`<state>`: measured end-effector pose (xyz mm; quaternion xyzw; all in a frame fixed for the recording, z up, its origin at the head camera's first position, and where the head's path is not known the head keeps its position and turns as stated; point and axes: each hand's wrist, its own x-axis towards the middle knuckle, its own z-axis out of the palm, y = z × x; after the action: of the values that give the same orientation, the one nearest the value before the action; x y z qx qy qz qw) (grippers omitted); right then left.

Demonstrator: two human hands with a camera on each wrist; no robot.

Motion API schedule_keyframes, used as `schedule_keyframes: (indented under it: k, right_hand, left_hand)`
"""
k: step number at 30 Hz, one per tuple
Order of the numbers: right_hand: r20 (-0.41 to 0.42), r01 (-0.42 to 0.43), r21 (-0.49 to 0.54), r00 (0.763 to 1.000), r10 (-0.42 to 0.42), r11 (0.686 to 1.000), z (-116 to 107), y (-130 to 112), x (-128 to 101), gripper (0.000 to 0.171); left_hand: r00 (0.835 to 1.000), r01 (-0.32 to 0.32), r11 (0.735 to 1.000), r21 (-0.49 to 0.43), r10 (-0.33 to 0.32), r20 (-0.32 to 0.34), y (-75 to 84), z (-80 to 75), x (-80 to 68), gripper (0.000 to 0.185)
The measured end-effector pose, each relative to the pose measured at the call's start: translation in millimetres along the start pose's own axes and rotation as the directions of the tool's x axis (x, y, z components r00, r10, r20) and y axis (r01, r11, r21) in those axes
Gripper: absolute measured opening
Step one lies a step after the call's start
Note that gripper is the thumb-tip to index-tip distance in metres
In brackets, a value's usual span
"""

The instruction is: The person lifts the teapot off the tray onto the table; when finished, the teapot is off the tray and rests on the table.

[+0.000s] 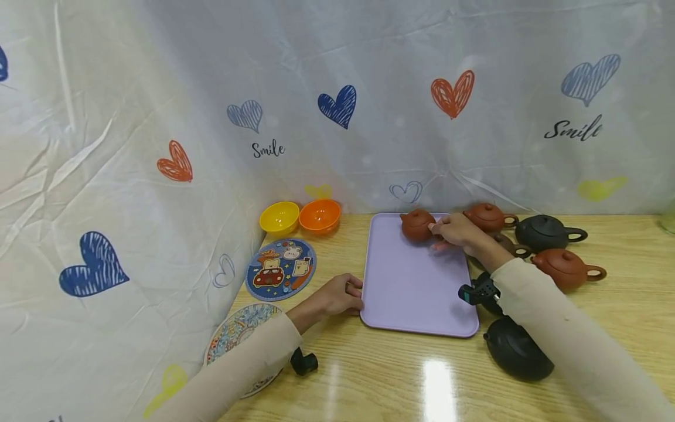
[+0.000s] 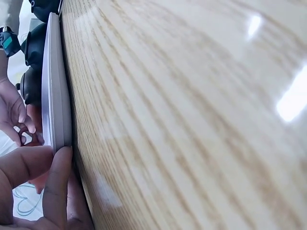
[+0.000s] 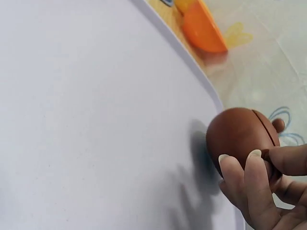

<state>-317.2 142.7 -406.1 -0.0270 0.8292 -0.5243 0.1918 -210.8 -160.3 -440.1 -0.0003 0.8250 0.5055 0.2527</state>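
The brown teapot [image 1: 416,225], upper centre on the lilac tray [image 1: 411,293], is gripped by the right hand [image 1: 456,230]; the tray's near-left edge is pinched by the left hand [image 1: 337,296].

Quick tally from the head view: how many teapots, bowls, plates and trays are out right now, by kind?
Teapots, brown: 4, one held by the right hand on the tray, one, one, one mostly hidden behind the wrist
Teapots, black: 2
Bowls: 2, yellow, orange
Plates: 2
Tray: 1, purple, its edge held by the left hand
Total: 11
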Motion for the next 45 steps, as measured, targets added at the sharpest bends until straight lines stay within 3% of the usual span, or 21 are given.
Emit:
schedule_keyframes:
  k: [5,11,21,32,39,45]
  right_hand:
    - [0.062,0.02,0.055,0.998,-0.023,0.998,-3,-7,-6,0.024]
    - [0.096,0.1,0.012,0.99,-0.1,0.995,-13,-17,-18,0.031]
    - [0.093,0.142,-0.012,0.986,-0.141,0.99,-37,-16,-42,0.036]
    - [0.069,0.205,-0.1,0.978,-0.198,0.974,-74,8,-88,0.036]
    - [0.079,0.252,-0.09,0.966,-0.245,0.964,-94,38,-119,0.022]
    - [0.093,0.205,-0.149,0.977,-0.192,0.967,-116,69,-143,0.023]
  left_hand:
    - [1.0,-0.006,1.0,-0.003,0.006,0.0,-0.1,-1.5,-1.2,0.048]
    - [1.0,-0.003,1.0,-0.016,0.003,-0.001,-1.1,-3.6,0.3,0.048]
    - [1.0,-0.004,1.0,-0.01,0.004,-0.001,-2.1,-4.6,3.0,0.048]
    - [1.0,-0.016,1.0,0.003,0.016,0.005,-1.4,-7.0,2.4,0.049]
    - [1.0,-0.009,1.0,0.01,0.009,0.007,-0.7,-9.4,2.2,0.048]
    - [1.0,-0.006,1.0,0.012,0.005,0.005,-3.0,-10.4,3.6,0.048]
